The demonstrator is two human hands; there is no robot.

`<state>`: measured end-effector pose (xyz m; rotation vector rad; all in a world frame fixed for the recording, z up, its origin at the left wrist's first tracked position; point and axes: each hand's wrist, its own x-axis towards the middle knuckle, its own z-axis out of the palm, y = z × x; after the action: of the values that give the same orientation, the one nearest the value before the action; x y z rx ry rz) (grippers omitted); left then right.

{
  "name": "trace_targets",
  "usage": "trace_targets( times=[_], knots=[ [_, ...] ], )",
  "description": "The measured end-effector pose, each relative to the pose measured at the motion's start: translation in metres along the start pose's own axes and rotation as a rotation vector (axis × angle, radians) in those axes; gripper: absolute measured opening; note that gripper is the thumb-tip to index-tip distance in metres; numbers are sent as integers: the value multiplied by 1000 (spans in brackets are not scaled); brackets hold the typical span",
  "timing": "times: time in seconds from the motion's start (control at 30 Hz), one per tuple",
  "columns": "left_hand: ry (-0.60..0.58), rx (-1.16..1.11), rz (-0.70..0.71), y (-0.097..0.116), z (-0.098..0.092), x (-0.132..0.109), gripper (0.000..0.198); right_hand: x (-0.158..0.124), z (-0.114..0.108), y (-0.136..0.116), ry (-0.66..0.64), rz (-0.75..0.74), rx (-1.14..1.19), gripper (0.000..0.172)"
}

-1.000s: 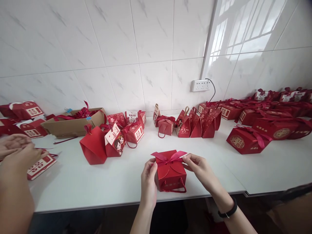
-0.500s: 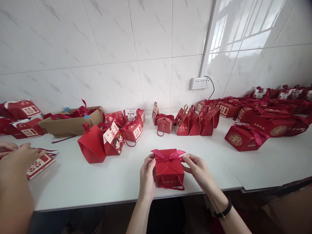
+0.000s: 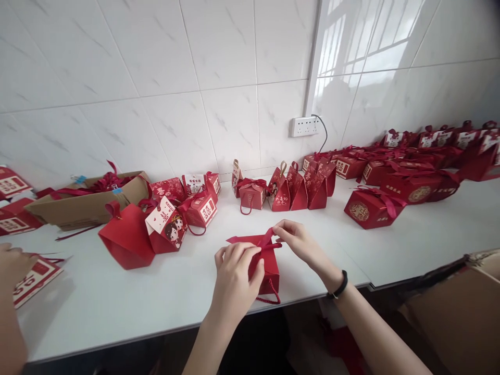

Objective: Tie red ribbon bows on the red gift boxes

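Note:
A small red gift box (image 3: 270, 272) with a twisted cord handle on its front stands near the table's front edge. Across its top runs a shiny red ribbon (image 3: 267, 239). My left hand (image 3: 236, 276) lies over the box's left side, its fingertips closed on the ribbon near the middle of the lid and hiding part of it. Raised above the lid's back right, my right hand (image 3: 299, 242) pinches one end of the ribbon and holds it up. A black band circles my right wrist.
Finished-looking red boxes (image 3: 295, 190) line the wall, more stacked at right (image 3: 414, 182). A cardboard tray (image 3: 86, 205) of ribbons and a plain red box (image 3: 127, 237) are left. Another person's hand (image 3: 13, 268) holds a flat red-and-white box at far left. A carton (image 3: 461, 307) stands lower right.
My left hand has moved from the box's side up over its lid onto the ribbon. My right hand has lifted a ribbon end upward and inward. The view has shifted right.

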<state>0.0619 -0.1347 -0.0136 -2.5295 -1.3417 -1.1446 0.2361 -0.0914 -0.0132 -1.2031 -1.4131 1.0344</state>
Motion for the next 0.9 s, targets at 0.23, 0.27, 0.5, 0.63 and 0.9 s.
trace_targets(
  times=[0.23,0.27,0.5,0.63,0.9],
  knots=[
    [-84,-4,44,-5,-3,-6,33,32,11,-3,-184,111,43,20],
    [-105,13,48,-4,-4,-5,39,33,11,-2,-210,125,51,20],
    [-203,80,34,-2,-7,0,44,24,6,7,-261,150,195,25],
    [-197,42,49,2,-9,1,33,20,4,8,-235,175,240,27],
    [-92,19,8,-20,-22,-7,37,5,2,1,-183,218,229,31]
  ],
)
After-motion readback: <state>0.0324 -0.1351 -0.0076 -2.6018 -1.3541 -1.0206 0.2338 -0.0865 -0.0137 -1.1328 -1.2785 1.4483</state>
